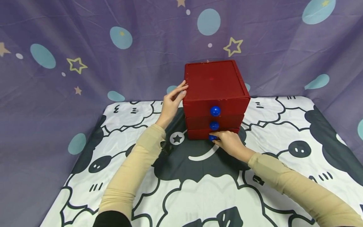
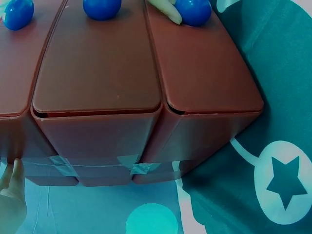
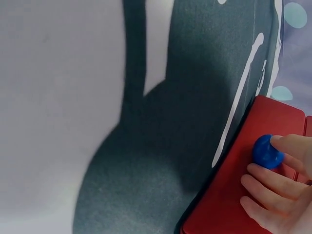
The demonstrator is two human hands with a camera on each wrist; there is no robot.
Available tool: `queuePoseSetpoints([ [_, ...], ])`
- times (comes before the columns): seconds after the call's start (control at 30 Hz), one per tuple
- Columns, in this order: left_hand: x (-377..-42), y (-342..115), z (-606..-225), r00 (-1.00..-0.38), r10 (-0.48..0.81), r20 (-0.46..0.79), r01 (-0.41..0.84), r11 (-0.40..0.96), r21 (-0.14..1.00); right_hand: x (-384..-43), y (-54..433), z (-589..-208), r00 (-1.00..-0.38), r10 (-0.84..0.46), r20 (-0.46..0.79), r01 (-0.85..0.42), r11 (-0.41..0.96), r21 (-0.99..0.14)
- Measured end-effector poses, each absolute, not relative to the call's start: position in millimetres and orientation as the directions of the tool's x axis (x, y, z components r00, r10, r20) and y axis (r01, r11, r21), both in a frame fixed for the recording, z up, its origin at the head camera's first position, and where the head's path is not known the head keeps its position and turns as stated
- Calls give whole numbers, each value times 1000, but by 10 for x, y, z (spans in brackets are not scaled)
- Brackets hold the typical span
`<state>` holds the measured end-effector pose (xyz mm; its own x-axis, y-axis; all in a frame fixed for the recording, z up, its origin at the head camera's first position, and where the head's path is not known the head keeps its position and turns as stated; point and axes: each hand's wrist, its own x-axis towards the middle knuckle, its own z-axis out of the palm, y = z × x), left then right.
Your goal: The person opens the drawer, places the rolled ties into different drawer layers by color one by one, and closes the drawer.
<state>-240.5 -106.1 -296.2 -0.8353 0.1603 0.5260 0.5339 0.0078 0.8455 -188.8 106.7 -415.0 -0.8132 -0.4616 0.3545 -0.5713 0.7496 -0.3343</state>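
Note:
A red chest of three stacked drawers [image 1: 212, 80] stands at the far side of the table, a round blue knob on each drawer front. My left hand [image 1: 172, 102] touches the chest's upper left side with extended fingers. Around the lowest knob [image 3: 265, 153], my right hand [image 1: 231, 145] pinches with thumb and index finger; its other fingers lie near the front of the bottom drawer [image 1: 198, 134]. All drawer fronts look roughly flush. The left wrist view shows clear tape [image 2: 146, 167] along the chest's side. What the drawers contain is hidden.
The chest rests on a black and white cartoon-print cloth [image 1: 204, 195] covering the table. Close behind it hangs a purple curtain [image 1: 158, 69] with stars and blue ovals, which also runs along both sides.

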Motion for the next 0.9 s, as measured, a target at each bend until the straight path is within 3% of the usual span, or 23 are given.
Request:
queuePoseSetpoints([
  [0.73, -2228, -1202, -2890, -869, 147, 473, 490, 121, 863, -1770, 1253, -3986, -819, -467, 333, -569, 730, -378],
  [0.9, -2134, -1309, -2918, -875, 153, 459, 482, 199, 853, -1718, 1370, -3935, -826, -463, 322, -560, 742, -368],
])
